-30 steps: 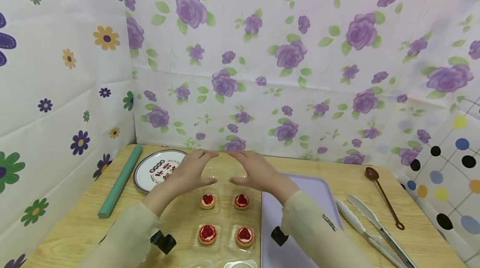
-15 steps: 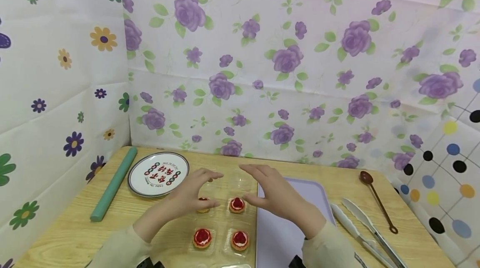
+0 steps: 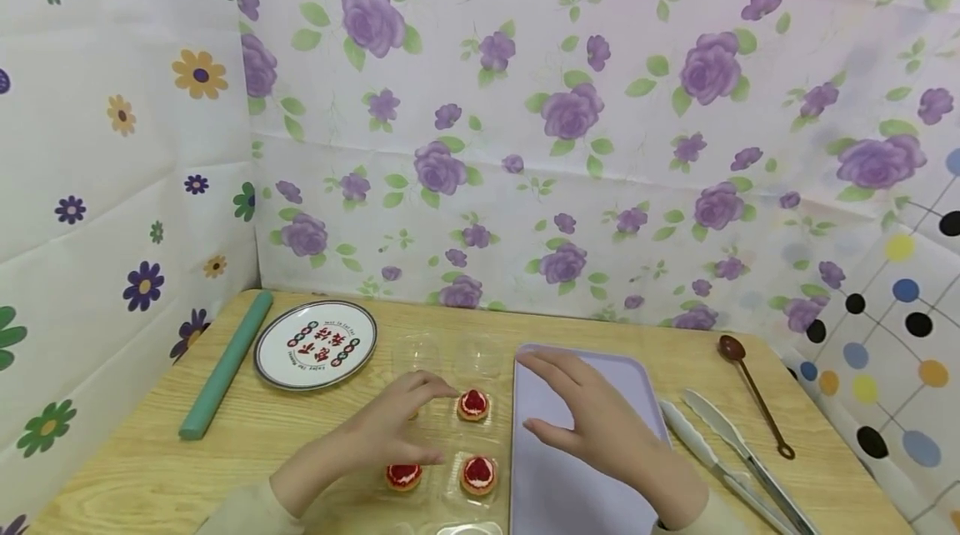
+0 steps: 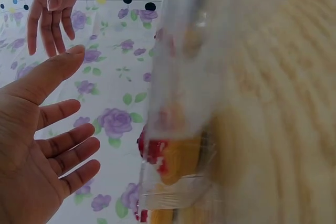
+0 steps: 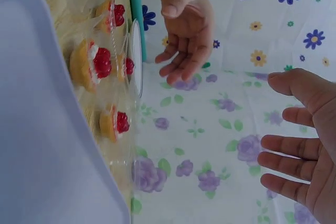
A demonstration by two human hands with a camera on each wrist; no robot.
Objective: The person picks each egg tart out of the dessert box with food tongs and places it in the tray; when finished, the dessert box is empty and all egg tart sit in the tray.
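A: Hand status, pls?

B: From my remote feed: L hand (image 3: 382, 431) hangs over L-col. tarts, R hand (image 3: 596, 412) over lilac tray (image 3: 558, 477). Both w/ fingers spread, slightly bent, gripping nothing; palms roughly facing.

A: Fruit tarts (image 3: 477, 477)?

B: In clear plastic packaging (image 3: 480, 357), just L of tray. R-col. pair in plain view, L-col. part-hidden by L hand. Separate compartments prob. keep toppings unsmeared.

A: Remaining items?

B: Metal tongs (image 3: 690, 431) and brown spoon (image 3: 731, 347) lie R of tray, presumably for R-hand reach. Lettered plate (image 3: 279, 353) and teal rod (image 3: 225, 368) far L, I'd say to keep the middle workable.
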